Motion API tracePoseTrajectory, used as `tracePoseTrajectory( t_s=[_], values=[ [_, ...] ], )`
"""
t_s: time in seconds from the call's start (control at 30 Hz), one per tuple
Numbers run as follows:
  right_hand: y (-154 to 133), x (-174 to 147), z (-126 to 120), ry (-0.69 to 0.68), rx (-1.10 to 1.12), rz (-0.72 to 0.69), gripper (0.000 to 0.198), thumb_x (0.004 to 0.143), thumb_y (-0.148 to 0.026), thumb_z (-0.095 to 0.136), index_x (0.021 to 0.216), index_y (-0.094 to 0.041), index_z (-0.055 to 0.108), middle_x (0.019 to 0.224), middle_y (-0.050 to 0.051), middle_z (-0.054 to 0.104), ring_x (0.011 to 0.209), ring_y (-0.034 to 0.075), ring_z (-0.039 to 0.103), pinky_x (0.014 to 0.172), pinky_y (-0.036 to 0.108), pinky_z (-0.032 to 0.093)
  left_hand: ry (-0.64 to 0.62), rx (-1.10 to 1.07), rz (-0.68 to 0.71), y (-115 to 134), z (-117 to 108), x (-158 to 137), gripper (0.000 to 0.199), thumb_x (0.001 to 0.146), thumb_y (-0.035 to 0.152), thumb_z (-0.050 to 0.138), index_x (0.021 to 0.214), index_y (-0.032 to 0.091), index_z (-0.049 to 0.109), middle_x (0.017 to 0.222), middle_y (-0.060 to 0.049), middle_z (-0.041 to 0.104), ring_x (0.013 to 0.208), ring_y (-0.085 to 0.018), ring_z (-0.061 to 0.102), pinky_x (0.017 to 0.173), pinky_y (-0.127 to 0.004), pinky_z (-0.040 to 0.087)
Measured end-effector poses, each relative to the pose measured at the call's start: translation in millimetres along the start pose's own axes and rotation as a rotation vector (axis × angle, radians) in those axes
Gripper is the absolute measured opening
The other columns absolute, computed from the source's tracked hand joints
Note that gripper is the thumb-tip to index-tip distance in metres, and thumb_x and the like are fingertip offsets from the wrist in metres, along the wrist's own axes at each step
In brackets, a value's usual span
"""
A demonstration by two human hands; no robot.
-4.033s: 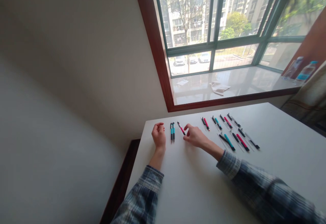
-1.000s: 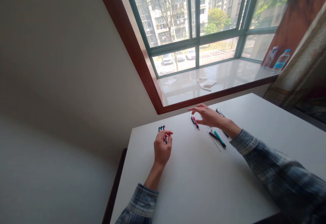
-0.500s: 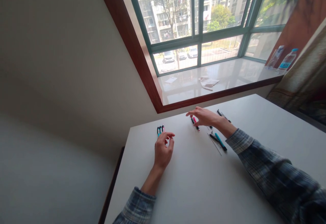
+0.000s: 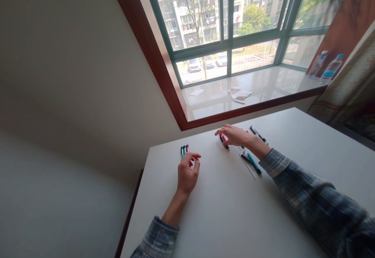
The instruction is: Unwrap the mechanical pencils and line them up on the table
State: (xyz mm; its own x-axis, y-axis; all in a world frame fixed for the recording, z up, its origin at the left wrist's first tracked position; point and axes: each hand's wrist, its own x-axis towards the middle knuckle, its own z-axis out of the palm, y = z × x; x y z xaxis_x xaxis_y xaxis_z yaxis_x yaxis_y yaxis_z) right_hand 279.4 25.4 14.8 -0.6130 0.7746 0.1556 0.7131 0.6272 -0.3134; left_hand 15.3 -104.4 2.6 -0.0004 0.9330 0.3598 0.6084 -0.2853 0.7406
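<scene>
My left hand point(image 4: 188, 173) hovers or rests over the table's left part, fingers loosely curved, thumb apart, nothing seen between them. Just beyond its fingers stand the tops of a row of several pens point(image 4: 184, 149), with teal and red among them; their lower parts are hidden by the hand. Farther right, my right hand point(image 4: 233, 135) reaches over a few pens point(image 4: 225, 142), black and pink-red, its fingers spread and thumb beside them. I cannot tell whether it touches them. Near my right wrist lie a teal pen part point(image 4: 254, 163) with a black end and a thin clear rod point(image 4: 249, 167).
More dark pen parts point(image 4: 258, 133) lie behind my right forearm. The white table point(image 4: 222, 211) meets the wall below a window ledge point(image 4: 213, 107). On that ledge are a crumpled cloth point(image 4: 240, 94) and two clear bottles point(image 4: 331, 69).
My right hand has shifted very slightly, and a bit of pink-red shows behind its wrist. My left hand and the row of pens stay where they were.
</scene>
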Motion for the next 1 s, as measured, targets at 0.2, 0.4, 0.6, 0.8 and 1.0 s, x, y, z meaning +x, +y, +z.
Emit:
tracePoseTrajectory(
  t_s=[0.2,0.4,0.6,0.8,1.0],
  values=[
    [5,1,3,-0.011,-0.011,-0.01,0.053,0.079,-0.011,0.081,0.128,-0.025,0.07,0.11,0.006,0.078,0.113,0.028,0.065,0.081,0.03,0.051,0.002,-0.01,0.0,1,0,0,0.016,0.09,0.017,0.054,0.091,0.022,0.069,0.092,-0.003,0.07,0.079,-0.017,0.06,0.071,-0.03,0.046],
    [3,1,1,-0.028,0.013,0.01,0.05,0.079,-0.017,0.084,0.126,-0.025,0.07,0.113,0.006,0.077,0.113,0.028,0.065,0.082,0.031,0.05,0.006,-0.013,-0.007,1,0,0,0.016,0.089,0.017,0.055,0.09,0.022,0.07,0.091,-0.003,0.07,0.079,-0.017,0.061,0.071,-0.03,0.047],
    [-8,-1,-11,-0.018,0.047,0.01,0.049,0.077,-0.016,0.083,0.124,-0.021,0.069,0.107,0.008,0.077,0.108,0.028,0.065,0.077,0.031,0.049,0.004,-0.035,-0.021,1,0,0,0.016,0.088,0.018,0.055,0.09,0.022,0.07,0.091,-0.003,0.07,0.079,-0.017,0.062,0.071,-0.029,0.046],
    [-51,0,-31,0.034,0.21,-0.109,0.044,0.079,-0.022,0.079,0.121,-0.022,0.065,0.112,0.008,0.074,0.108,0.027,0.064,0.08,0.034,0.05,-0.007,-0.325,-0.17,6,-2,7,0.019,0.09,0.033,0.065,0.101,0.019,0.071,0.098,-0.006,0.071,0.086,-0.018,0.065,0.076,-0.029,0.051],
    [-107,-2,-32,0.028,0.317,-0.33,0.034,0.083,-0.023,0.077,0.113,-0.022,0.061,0.111,0.007,0.072,0.105,0.024,0.062,0.082,0.033,0.051,-0.163,-0.789,-0.474,6,-2,15,0.052,0.08,0.05,0.081,0.119,0.017,0.07,0.103,-0.01,0.073,0.079,-0.017,0.069,0.076,-0.03,0.056]
  ],
)
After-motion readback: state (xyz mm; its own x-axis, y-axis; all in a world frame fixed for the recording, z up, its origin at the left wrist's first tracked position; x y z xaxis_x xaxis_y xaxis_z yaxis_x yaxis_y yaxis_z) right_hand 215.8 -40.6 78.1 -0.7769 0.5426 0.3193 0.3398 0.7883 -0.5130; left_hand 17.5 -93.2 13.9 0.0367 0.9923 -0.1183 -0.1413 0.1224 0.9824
